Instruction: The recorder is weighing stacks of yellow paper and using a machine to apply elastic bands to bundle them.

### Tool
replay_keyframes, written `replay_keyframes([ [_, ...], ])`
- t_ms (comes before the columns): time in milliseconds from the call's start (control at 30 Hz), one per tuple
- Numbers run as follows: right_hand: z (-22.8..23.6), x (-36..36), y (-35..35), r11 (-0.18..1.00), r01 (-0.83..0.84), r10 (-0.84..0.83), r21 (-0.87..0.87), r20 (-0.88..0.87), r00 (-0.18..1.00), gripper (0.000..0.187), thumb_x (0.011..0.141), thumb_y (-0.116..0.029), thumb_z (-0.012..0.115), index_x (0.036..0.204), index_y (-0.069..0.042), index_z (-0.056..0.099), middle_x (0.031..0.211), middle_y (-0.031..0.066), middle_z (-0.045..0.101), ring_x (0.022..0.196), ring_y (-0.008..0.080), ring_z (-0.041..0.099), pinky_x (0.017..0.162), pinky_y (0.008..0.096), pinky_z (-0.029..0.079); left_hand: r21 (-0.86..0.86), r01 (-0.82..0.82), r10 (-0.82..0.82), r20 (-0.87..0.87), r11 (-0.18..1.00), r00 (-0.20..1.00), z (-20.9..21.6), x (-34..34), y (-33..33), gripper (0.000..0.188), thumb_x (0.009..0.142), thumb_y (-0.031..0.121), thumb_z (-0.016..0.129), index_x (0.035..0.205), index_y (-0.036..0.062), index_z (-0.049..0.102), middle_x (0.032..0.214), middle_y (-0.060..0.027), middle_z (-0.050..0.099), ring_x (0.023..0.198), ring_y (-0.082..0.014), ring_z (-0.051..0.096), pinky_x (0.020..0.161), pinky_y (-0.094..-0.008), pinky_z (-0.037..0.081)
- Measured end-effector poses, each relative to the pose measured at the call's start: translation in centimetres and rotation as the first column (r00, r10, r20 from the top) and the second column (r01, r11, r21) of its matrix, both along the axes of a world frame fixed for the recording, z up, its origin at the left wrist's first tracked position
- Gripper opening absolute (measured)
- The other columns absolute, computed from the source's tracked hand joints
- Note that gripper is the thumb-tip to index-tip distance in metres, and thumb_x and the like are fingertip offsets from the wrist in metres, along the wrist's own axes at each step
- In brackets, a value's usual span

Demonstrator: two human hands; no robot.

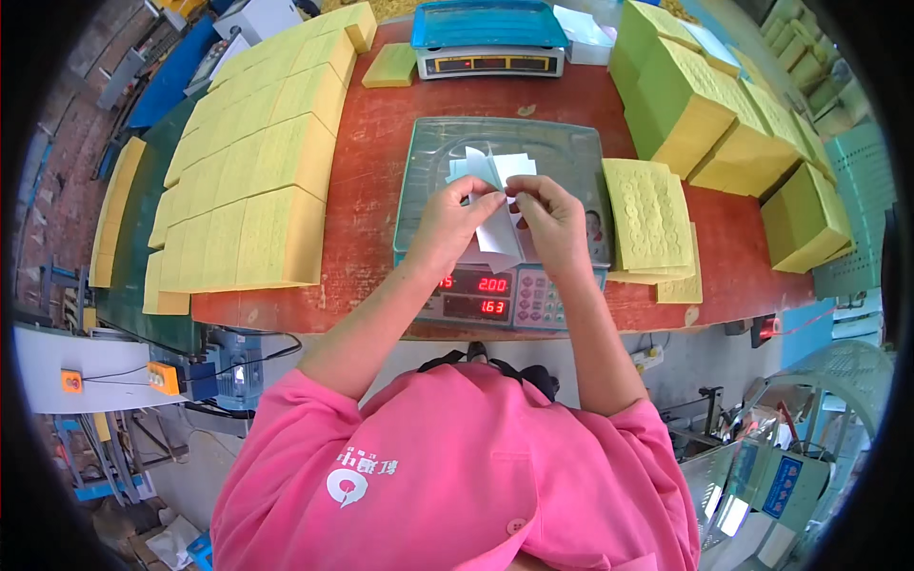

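My left hand (449, 224) pinches a whitish sheet of paper (497, 240) between thumb and forefinger, holding it partly folded or curled. The fingertips of my right hand (554, 225) close together at the sheet's right edge, and they appear to pinch it too. Both hands are over a digital scale with a clear-covered platform (428, 143) and lit red displays. Under the raised sheet, more white paper slips (517, 165) lie on the platform, partly hidden by my fingers.
Rows of yellow paper stacks (276, 233) cover the left of the red table (367, 190). Embossed yellow sheets (650, 214) lie right of the scale. Taller yellow stacks (681, 105) stand at the far right. A second scale with a blue tray (488, 27) sits at the back.
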State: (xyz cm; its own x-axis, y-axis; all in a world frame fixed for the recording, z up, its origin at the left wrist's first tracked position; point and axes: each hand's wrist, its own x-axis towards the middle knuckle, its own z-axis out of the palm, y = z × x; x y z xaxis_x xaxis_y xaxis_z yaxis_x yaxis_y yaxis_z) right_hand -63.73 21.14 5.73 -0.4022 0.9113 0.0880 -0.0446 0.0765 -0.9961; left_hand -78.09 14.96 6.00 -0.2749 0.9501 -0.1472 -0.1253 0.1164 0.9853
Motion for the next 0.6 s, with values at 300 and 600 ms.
replay_keyframes([
  [300, 1.2, 0.5, 0.5, 1.0, -0.029, 0.028, 0.001, 0.233, 0.972, 0.018, 0.084, -0.014, 0.065, 0.086, 0.003, 0.069, 0.068, 0.0069, 0.065, 0.064, 0.0085, 0.057, 0.06, 0.0261, 0.047, 0.008, -0.03, 0.031, -0.06, 1.0, 0.998, -0.3, 0.0, 0.1, 0.017, 0.091, 0.016, 0.065, 0.099, 0.0008, 0.064, 0.088, -0.0028, 0.06, 0.08, -0.0085, 0.057, 0.069, -0.0245, 0.048],
  [600, 0.3, 0.3, 1.0, 0.996, 0.028, -0.051, 0.084, 0.292, 0.955, 0.016, 0.08, -0.012, 0.063, 0.085, 0.002, 0.068, 0.069, 0.0091, 0.065, 0.065, 0.0112, 0.057, 0.062, 0.029, 0.048, -0.007, -0.043, 0.042, -0.075, 0.999, 0.996, 0.5, 0.5, 0.1, 0.015, 0.091, 0.017, 0.065, 0.094, 0.0017, 0.064, 0.083, 0.0001, 0.058, 0.075, -0.0065, 0.054, 0.064, -0.0229, 0.044],
])
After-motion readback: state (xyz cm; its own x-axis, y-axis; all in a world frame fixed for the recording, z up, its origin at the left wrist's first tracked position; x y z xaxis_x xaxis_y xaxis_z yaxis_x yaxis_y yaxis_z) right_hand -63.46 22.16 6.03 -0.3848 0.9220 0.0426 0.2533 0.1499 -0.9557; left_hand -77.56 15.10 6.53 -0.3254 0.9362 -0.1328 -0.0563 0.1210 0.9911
